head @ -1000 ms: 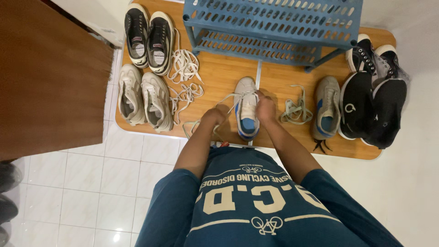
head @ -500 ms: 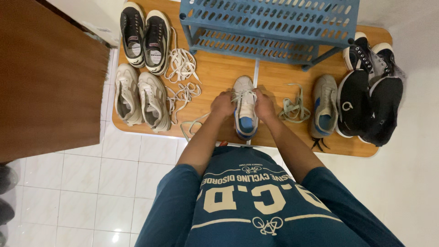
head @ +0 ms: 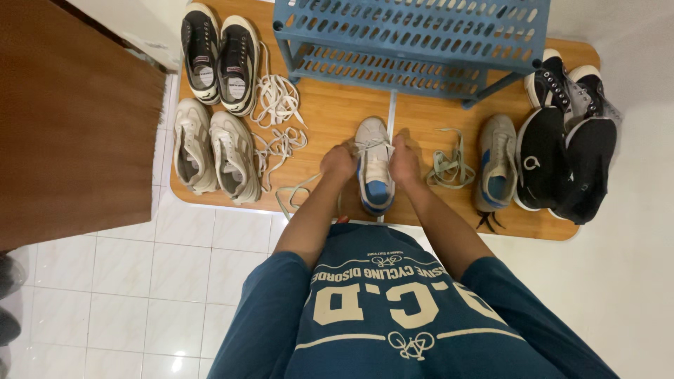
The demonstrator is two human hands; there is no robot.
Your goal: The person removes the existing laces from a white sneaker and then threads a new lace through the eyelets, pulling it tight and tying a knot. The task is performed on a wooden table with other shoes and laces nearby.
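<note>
A white and blue sneaker (head: 373, 175) stands on the wooden mat (head: 337, 116), toe pointing away from me. My left hand (head: 339, 162) grips its pale shoelace (head: 368, 146) at the shoe's left side. On the shoe's right side my right hand (head: 404, 160) pinches the same lace. A loose end of the lace (head: 289, 195) trails left over the mat's front edge. The matching sneaker (head: 496, 163) lies to the right, with a loose grey-green lace (head: 449, 166) between the two shoes.
A blue plastic shoe rack (head: 414, 38) stands at the back of the mat. Black sneakers (head: 219, 56) and beige sneakers (head: 208, 149) sit at the left beside loose white laces (head: 277, 98). Black shoes (head: 570, 137) are piled at the right. A brown wooden panel (head: 70, 126) stands left.
My left hand moved from the lace's trailing end up to the shoe's left side. Both hands now hold the lace close over the shoe's eyelets.
</note>
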